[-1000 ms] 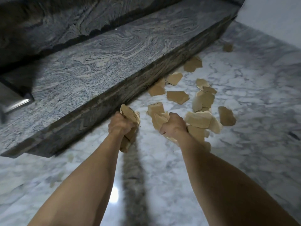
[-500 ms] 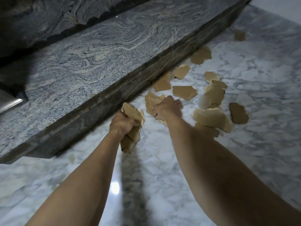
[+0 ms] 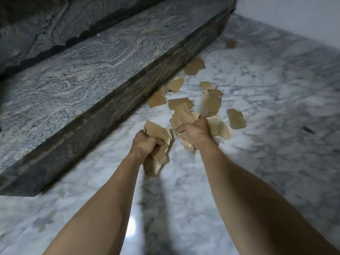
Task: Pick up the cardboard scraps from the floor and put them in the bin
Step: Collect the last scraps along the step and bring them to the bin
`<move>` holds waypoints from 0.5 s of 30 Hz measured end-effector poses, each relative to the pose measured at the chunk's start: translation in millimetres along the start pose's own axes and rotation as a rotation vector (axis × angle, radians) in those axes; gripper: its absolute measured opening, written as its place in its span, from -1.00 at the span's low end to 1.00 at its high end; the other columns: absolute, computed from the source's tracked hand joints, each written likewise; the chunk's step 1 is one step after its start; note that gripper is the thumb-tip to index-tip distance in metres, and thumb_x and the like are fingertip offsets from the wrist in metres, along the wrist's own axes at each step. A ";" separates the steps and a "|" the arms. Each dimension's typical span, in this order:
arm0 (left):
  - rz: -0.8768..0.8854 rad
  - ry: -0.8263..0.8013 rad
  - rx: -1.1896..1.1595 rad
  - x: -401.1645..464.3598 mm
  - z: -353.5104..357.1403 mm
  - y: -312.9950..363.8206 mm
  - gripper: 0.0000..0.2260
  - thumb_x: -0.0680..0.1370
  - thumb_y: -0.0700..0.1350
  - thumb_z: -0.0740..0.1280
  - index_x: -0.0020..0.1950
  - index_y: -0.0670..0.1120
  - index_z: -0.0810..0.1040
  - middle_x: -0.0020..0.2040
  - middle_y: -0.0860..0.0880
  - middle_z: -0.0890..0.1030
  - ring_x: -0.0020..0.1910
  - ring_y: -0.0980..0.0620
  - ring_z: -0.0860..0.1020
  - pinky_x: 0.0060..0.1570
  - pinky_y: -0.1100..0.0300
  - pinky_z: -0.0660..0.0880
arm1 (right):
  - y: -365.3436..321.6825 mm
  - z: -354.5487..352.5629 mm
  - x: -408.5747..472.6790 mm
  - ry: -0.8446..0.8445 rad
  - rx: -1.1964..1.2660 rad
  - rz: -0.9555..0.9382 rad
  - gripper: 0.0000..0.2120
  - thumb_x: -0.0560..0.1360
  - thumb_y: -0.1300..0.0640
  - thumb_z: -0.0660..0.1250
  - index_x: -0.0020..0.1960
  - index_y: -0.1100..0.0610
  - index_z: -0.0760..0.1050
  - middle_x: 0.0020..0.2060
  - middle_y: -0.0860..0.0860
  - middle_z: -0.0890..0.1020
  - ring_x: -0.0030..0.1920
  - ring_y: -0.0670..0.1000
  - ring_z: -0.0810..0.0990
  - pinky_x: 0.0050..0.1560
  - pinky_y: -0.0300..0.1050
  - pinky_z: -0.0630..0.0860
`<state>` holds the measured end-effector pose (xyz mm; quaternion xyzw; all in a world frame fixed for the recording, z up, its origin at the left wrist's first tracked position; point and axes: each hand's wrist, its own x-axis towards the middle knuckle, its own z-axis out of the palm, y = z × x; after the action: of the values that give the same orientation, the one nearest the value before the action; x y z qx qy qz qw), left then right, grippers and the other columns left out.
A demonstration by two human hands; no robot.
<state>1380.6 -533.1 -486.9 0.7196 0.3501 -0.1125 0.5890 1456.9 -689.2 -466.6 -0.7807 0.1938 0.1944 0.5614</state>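
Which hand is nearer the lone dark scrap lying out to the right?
The right hand, holding scraps, sits just left of the dark scrap. The left hand, gripping its own bundle, is farther left.

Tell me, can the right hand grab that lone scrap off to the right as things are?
Probably not yet: the right hand already grips a bundle of scraps. The floor path to the lone scrap looks free.

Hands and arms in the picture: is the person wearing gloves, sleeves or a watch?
No. The left hand and right hand are bare, with no gloves. Both forearms are uncovered as far as the frame shows, with no sleeves. No watch, ring or bracelet shows on the sides facing the camera.
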 end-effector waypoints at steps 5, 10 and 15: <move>0.032 -0.263 0.221 -17.2 76.8 29.8 -0.51 0.12 -0.04 0.56 0.03 -0.08 0.68 -0.04 -0.06 0.73 -0.03 -0.08 0.68 0.03 -0.02 0.66 | 2.0 -106.9 21.8 0.138 -0.007 0.026 -0.12 0.18 0.35 0.62 0.41 0.21 0.32 0.24 0.10 0.56 0.24 0.16 0.55 0.18 -0.02 0.53; 0.024 -0.272 0.456 -21.7 136.9 41.6 -0.11 0.05 0.14 0.54 0.32 -0.13 0.39 0.15 -0.05 0.62 0.11 -0.09 0.61 0.11 0.00 0.62 | 14.0 -145.6 45.0 -0.020 -0.155 0.073 0.00 -0.02 0.25 0.65 0.37 0.07 0.36 0.26 0.06 0.56 0.26 0.14 0.53 0.23 0.05 0.54; 0.039 -0.121 0.722 -29.3 164.0 40.0 -0.29 0.35 0.07 0.50 0.36 -0.13 0.24 0.17 -0.06 0.57 0.22 -0.15 0.57 0.02 0.09 0.44 | 2.7 -136.3 62.0 -0.253 -0.611 -0.014 0.16 0.17 0.16 0.67 0.60 -0.03 0.08 0.49 0.01 0.33 0.47 0.16 0.31 0.37 0.08 0.40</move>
<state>1425.8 -698.4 -485.4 0.8797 0.2388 -0.2600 0.3185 1519.8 -824.9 -461.0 -0.8839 0.0498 0.3351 0.3224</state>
